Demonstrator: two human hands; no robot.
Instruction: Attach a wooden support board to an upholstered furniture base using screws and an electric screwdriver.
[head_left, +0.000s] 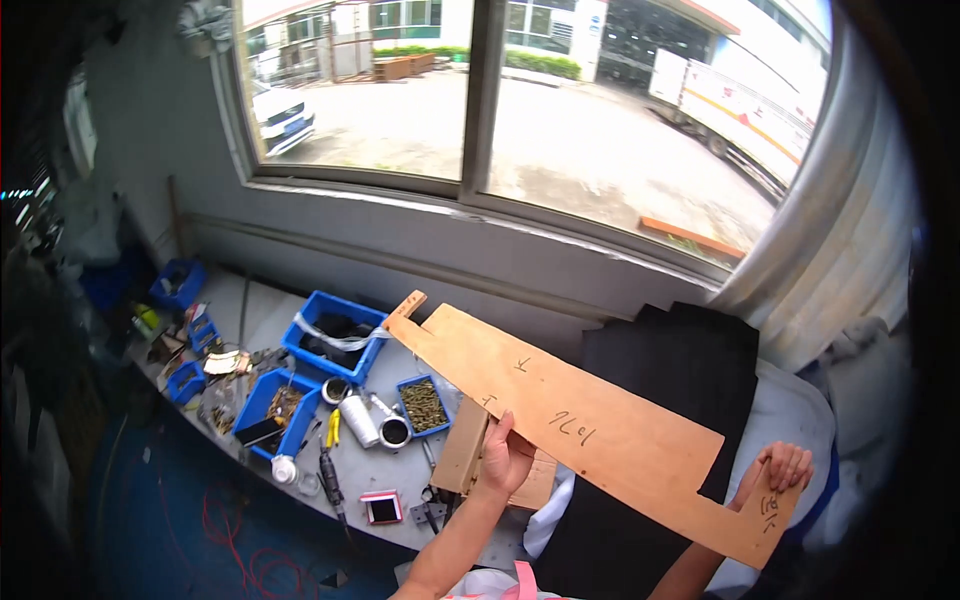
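A long, flat tan board (600, 420) with notched ends and dark handwritten marks is held up between my hands, slanting from upper left to lower right. My left hand (508, 458) is closed on its lower edge near the middle, thumb over the face. At the right end, my right hand (784, 468) has its fingers folded over the board's edge. Black sheet material (670, 350) lies beneath and behind the board, which hides part of it. A cardboard box (462, 447) sits on the table beside my left hand, partly covered by the board.
Along the table to the left stand a blue bin of black pieces (335, 335), another blue bin (275, 410), a small tray of brass-coloured parts (423, 405), a white cylinder (359, 421), a screwdriver-like tool (330, 480) and a red-framed device (381, 508). A window (478, 100) rises behind.
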